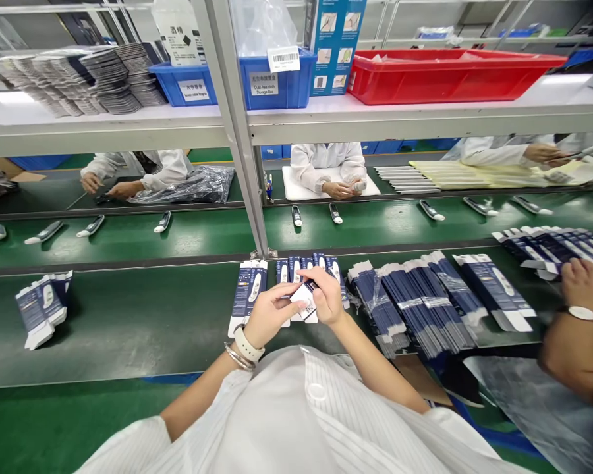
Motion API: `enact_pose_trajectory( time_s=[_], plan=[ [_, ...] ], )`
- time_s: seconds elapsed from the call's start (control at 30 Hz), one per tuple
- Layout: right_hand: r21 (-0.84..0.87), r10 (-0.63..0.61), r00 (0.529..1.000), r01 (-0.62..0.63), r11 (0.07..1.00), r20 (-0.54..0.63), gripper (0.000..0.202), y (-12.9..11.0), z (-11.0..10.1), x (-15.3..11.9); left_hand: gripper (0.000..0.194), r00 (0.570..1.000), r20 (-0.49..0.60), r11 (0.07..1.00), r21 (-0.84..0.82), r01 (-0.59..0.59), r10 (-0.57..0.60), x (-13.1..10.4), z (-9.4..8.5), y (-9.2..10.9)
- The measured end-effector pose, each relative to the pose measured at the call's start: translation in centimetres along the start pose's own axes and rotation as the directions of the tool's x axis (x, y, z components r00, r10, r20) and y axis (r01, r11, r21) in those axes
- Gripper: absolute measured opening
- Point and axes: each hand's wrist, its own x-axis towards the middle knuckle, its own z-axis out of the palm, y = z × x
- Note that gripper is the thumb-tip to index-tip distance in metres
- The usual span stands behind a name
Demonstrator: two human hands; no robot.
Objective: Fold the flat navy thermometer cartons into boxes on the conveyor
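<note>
Between my two hands is a small dark-blue and white carton (pixel 305 300), its white end facing me. My left hand (pixel 271 308), with a white band and bangles at the wrist, has thumb and fingers pressed on the carton's left side. My right hand (pixel 327 295) grips its upper right side; part of the carton is hidden by the fingers. Just behind my hands stands a row of blue and white cartons (pixel 282 271), each printed with a white device. To the left of the row lies a wider group of the same cartons (pixel 248 289).
Bundled flat cartons (pixel 415 303) lie to my right, near a co-worker's hand (pixel 584 286). More cartons (pixel 43 306) lie far left. Handheld devices (pixel 296 216) rest on the green belt (pixel 212 230). A metal post (pixel 237 131) rises ahead. Co-workers sit opposite. The shelf bears a red bin (pixel 449 79).
</note>
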Motion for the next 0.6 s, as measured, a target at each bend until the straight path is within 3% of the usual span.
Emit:
enact_pose_trajectory(
  time_s=[0.2,0.6],
  plan=[
    [-0.017,0.003,0.998,-0.002,1.000,0.070,0.049,0.1,0.0,-0.4,0.026,0.999,-0.013,0.998,0.049,0.049,-0.048,0.3,-0.1,0.6],
    [0.023,0.068,0.998,-0.069,0.997,0.006,0.045,0.4,0.3,-1.0,0.032,0.986,-0.163,0.976,0.203,0.075,-0.041,0.0,1.0,0.1]
  ],
)
